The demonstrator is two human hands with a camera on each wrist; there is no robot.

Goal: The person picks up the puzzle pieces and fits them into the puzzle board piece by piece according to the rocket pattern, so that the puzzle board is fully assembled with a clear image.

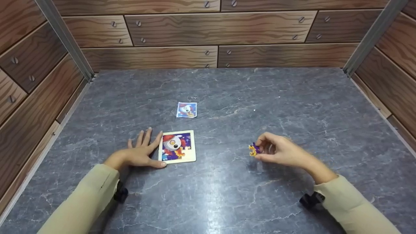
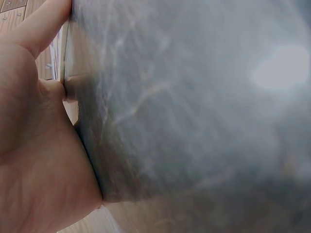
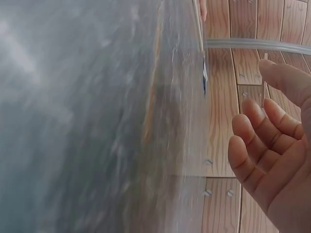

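My left hand (image 1: 138, 155) lies with fingers spread at the left side of a jigsaw puzzle board (image 1: 194, 146). Its thumb and index finger touch the board's left edge. The puzzle picture (image 1: 172, 143) shows a white and red rocket on purple, and a pale bare patch shows at its lower right. Well to the right, my right hand (image 1: 282, 151) pinches a purple and yellow puzzle piece (image 1: 253, 150) between thumb and index finger, above the table. Edge-on, the piece (image 3: 264, 87) appears as a thin strip in the right wrist view.
A small picture card (image 1: 187, 110) with a similar rocket lies behind the board. The grey marbled table (image 1: 221, 91) is walled by wood-patterned panels (image 1: 221, 29), with metal posts (image 1: 373, 35) at the back corners.
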